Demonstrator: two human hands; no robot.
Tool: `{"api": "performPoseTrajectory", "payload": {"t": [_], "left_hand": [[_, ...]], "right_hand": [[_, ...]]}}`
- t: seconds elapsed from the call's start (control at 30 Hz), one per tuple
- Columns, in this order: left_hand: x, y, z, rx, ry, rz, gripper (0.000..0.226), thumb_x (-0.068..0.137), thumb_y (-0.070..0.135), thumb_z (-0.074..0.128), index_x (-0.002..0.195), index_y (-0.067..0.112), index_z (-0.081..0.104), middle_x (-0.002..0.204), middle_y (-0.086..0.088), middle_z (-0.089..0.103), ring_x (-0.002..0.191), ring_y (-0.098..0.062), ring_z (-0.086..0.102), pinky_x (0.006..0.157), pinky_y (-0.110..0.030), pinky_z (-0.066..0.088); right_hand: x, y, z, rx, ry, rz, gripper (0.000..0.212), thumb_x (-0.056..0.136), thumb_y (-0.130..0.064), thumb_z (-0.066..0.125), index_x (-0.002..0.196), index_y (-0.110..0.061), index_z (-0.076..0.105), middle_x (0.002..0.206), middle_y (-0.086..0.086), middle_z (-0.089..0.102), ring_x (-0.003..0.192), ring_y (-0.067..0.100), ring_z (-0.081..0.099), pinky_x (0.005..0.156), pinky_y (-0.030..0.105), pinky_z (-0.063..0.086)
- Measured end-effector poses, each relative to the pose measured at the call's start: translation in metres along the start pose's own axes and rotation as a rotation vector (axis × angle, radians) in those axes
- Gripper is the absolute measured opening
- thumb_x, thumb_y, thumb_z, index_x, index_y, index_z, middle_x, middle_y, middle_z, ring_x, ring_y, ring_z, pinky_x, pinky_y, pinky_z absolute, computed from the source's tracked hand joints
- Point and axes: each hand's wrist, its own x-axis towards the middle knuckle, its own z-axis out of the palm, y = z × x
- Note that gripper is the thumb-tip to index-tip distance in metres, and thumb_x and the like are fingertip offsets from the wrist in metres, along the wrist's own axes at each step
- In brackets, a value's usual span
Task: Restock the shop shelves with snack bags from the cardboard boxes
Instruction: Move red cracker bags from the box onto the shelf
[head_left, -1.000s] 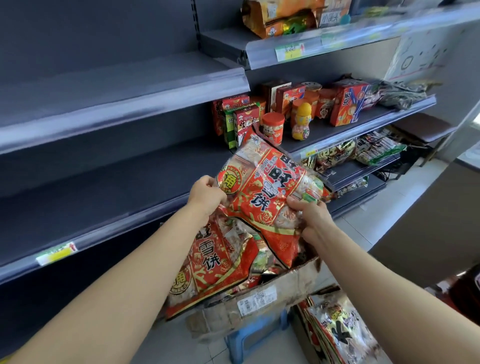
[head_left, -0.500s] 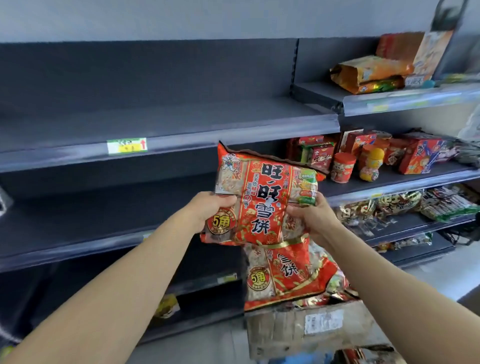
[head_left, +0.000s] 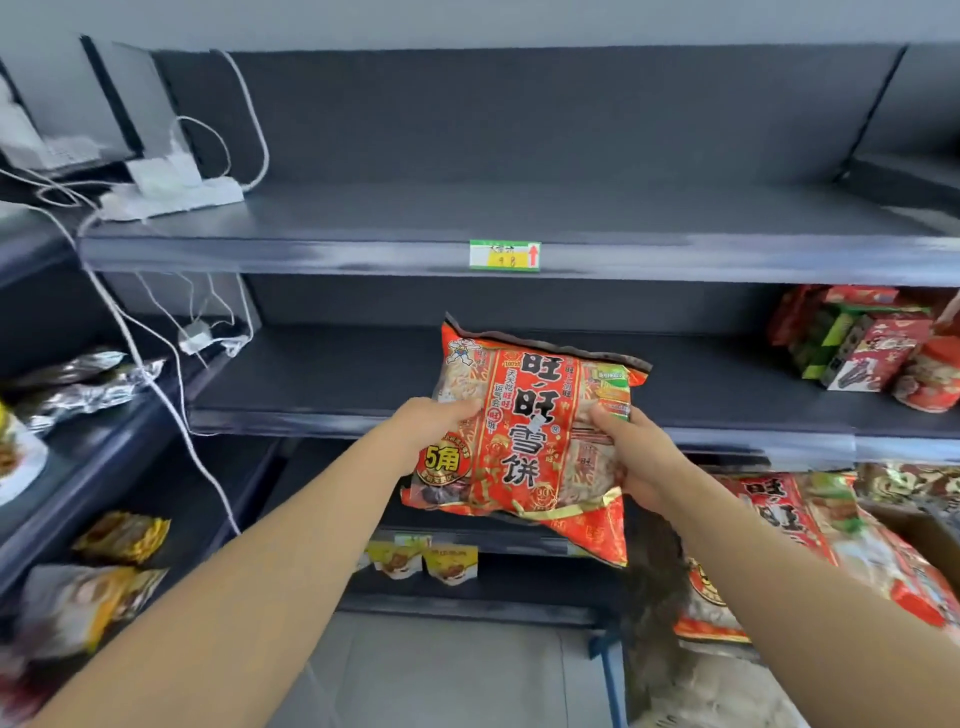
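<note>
Red snack bag (head_left: 524, 431) gripped by left hand (head_left: 434, 423) and right hand (head_left: 631, 447), just in front of bare middle shelf (head_left: 332, 382). Not shelved yet. More bags (head_left: 800, 540) waiting right of it; restocking barely begun.

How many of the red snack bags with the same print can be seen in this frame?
2: one red snack bag is held up by the left hand and right hand before the middle shelf; a second bag lies lower right. More may be hidden underneath.
</note>
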Motion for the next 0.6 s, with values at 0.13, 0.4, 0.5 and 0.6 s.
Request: {"api": "performPoseTrajectory", "payload": {"t": [0.13,0.4,0.5,0.6], "left_hand": [[0.018,-0.021,-0.028,-0.033,0.089,-0.035,0.119,0.043,0.08,0.071,0.136,0.011,0.045,0.126,-0.011,0.062,0.113,-0.031,0.059,0.099,-0.051,0.046],[0.01,-0.032,-0.038,-0.121,0.175,-0.033,0.063,0.077,0.051,0.071,0.121,0.009,0.057,0.108,-0.012,0.07,0.101,-0.029,0.066,0.098,-0.048,0.049],[0.014,-0.038,-0.038,-0.115,0.237,-0.01,0.051,0.081,0.044,0.07,0.118,0.011,0.059,0.109,-0.011,0.068,0.101,-0.028,0.066,0.097,-0.045,0.049],[0.018,-0.045,-0.045,-0.103,0.303,-0.019,0.055,0.082,0.045,0.07,0.124,0.013,0.058,0.116,-0.01,0.066,0.106,-0.029,0.064,0.098,-0.045,0.048]], "right_hand": [[0.01,0.006,0.029,-0.132,-0.034,0.028,0.023,0.096,-0.02,0.055,0.118,-0.018,0.051,0.104,0.006,0.072,0.086,0.022,0.071,0.062,0.033,0.052],[0.03,-0.002,0.044,-0.36,-0.147,0.032,0.031,0.094,0.003,0.049,0.112,-0.021,0.057,0.104,-0.001,0.069,0.091,0.014,0.063,0.066,0.028,0.045],[0.04,0.0,0.048,-0.361,-0.192,0.039,0.036,0.093,0.005,0.049,0.115,-0.023,0.055,0.105,-0.001,0.066,0.086,0.013,0.06,0.061,0.027,0.04],[0.051,0.003,0.06,-0.366,-0.223,0.035,0.031,0.093,-0.001,0.054,0.114,-0.023,0.054,0.107,-0.001,0.067,0.091,0.016,0.063,0.063,0.027,0.043]]}}
